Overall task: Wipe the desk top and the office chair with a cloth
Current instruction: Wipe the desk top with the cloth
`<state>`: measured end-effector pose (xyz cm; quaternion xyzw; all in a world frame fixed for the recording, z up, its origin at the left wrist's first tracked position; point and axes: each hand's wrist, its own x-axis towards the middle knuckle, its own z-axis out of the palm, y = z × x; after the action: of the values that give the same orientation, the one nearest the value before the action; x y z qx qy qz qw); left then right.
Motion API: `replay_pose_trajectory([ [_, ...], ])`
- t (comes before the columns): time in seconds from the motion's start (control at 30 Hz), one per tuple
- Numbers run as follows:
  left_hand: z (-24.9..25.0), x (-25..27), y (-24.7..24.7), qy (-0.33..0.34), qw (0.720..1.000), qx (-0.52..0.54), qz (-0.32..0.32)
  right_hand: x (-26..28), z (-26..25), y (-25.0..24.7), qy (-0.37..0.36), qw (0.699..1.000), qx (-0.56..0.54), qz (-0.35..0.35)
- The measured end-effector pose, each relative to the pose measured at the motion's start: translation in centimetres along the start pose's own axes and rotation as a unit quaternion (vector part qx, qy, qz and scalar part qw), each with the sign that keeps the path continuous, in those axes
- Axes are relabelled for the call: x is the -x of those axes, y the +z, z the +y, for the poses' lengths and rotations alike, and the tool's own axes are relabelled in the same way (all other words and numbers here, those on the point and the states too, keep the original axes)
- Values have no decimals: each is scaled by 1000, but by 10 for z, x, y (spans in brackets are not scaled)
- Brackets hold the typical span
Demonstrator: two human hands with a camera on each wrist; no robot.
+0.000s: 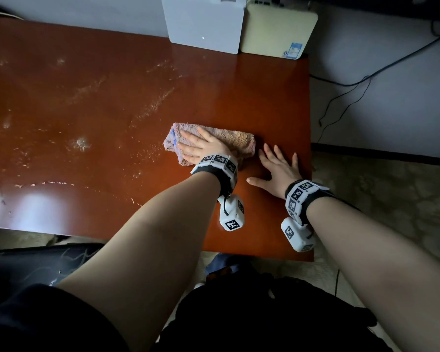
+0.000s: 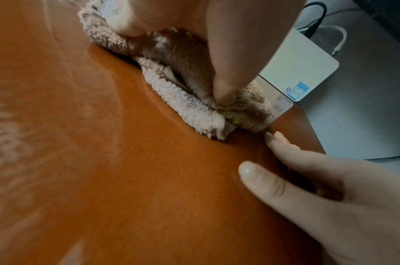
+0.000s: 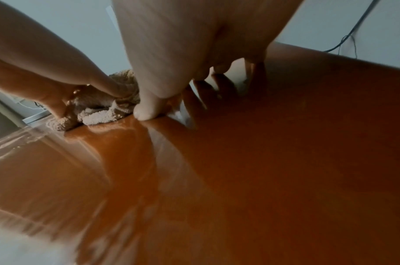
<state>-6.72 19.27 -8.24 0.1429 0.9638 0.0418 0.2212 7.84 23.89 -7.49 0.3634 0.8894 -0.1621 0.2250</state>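
Reddish-brown glossy counter [image 1: 92, 102] pushed against a pale wall, dim lighting, pretty smeary overall. Cloth [image 1: 229, 139], a folded pinkish terry thing, sat right of the middle of the counter, around 3 o'clock from the center. Left hand [image 1: 198, 146] was flat on top of it, fingers mostly straight and pressing down, with the thumb digging into a fold in the wrist view. Right hand [image 1: 277, 168] lay just beside the cloth at its 4 o'clock, spread flat on the bare counter, holding nothing, seemingly just bracing.

Going outward: a white box [image 1: 203, 21] and a beige box [image 1: 277, 29] sat at the back edge, 12 o'clock from the cloth, and black cables [image 1: 353, 82] trailed along the wall and floor at 2 o'clock.

Progress-wise I'd guess maybe a third of the desk. The patch around the hands looked clean and even, but everything from 9 to 11 o'clock had whitish streaks and spots [image 1: 81, 143], so plenty left there. Dark chair [image 1: 36, 260] at 7 o'clock, barely visible under the counter edge, looked untouched, so that whole half of the job was waiting.
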Motion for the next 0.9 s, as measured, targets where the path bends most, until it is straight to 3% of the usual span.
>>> replay_pose_trajectory([
  [0.9, 79, -71, -47, 2, 999, 12, -41, -118, 24, -72, 1, 1000, -17, -9],
])
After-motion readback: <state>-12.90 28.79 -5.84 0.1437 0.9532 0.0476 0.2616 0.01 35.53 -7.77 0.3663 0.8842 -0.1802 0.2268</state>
